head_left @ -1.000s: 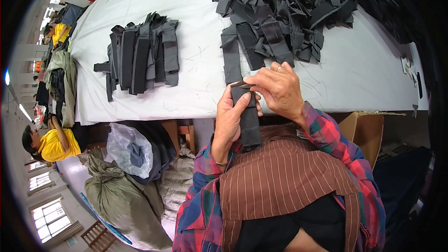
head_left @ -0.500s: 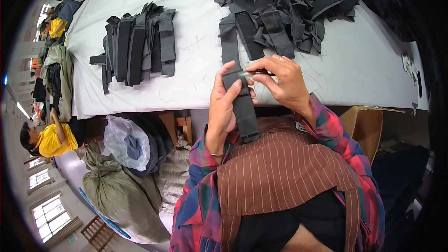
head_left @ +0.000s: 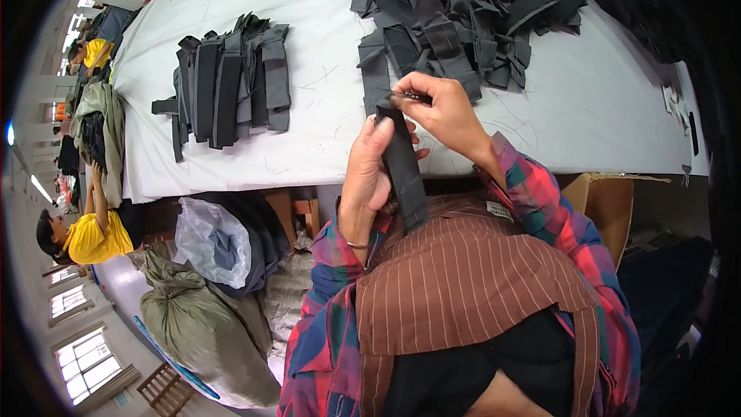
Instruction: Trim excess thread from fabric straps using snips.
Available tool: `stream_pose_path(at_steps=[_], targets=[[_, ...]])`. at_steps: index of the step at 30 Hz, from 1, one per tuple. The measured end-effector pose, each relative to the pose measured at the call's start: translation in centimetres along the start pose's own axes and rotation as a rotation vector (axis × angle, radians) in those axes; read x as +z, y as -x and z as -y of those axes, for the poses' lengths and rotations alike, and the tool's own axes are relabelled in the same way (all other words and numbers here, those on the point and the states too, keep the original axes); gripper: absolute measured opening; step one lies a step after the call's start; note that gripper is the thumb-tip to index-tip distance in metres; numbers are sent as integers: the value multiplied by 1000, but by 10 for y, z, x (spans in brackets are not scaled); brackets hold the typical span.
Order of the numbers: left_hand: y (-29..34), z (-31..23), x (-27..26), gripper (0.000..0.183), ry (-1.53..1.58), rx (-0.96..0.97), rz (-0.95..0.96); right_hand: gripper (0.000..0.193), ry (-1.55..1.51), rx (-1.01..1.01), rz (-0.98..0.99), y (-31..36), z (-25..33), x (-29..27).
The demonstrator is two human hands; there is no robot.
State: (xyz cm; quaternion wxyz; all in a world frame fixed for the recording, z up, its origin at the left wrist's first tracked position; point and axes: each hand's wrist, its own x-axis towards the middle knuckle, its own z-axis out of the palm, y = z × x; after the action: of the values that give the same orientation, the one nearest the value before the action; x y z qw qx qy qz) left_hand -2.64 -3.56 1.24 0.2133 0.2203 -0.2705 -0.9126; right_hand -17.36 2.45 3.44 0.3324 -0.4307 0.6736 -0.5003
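Note:
A dark grey fabric strip (head_left: 403, 168) hangs over the table's front edge, its lower end against my brown striped apron. My left hand (head_left: 366, 168) is closed around the strip, thumb on top and fingertips showing on the far side. Pinched in my right hand (head_left: 449, 114) is a small black-handled tool (head_left: 419, 97), held at the strip's upper end. Its tip is blurred and partly behind my fingers, so its exact kind is unclear. Just beyond, another grey strip (head_left: 375, 69) lies at the edge of a large heap of similar strips (head_left: 455, 38).
A neater stack of strips (head_left: 231, 85) lies on the white-covered table (head_left: 316, 127) at left, among loose threads. Below stand a plastic-lined bag (head_left: 212, 239) and a tied green sack (head_left: 193, 324). A cardboard box (head_left: 598, 205) is at right. A person in yellow (head_left: 96, 238) works at far left.
My right hand has moved up and slightly left with the tool, toward the strip's upper end. In my left hand the strip has turned, and its upper part looks folded or parted.

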Motion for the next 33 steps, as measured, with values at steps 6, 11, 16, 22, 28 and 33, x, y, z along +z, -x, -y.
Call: stream_pose_path(at_steps=[6, 11, 16, 22, 28, 33], targets=[[-4, 2, -17, 43, -184, -47, -95, 14, -215, -131, -38, -4, -26, 10], [-9, -7, -8, 35, -209, -9, -53, 13, -279, 50, 67, 0, -12, 2], [-10, -10, -15, 27, -139, 24, -141, 19, 59, -148, -142, 12, -2, 3], [-7, -11, -22, 23, -58, 79, -189, 23, 480, -408, -144, 43, -15, 2], [-9, -5, -33, 21, 52, -8, -227, 23, 520, -460, -226, 46, -22, 15], [-6, -4, -31, 25, 142, -87, -224, 22, 554, -456, -282, 49, -17, 23]])
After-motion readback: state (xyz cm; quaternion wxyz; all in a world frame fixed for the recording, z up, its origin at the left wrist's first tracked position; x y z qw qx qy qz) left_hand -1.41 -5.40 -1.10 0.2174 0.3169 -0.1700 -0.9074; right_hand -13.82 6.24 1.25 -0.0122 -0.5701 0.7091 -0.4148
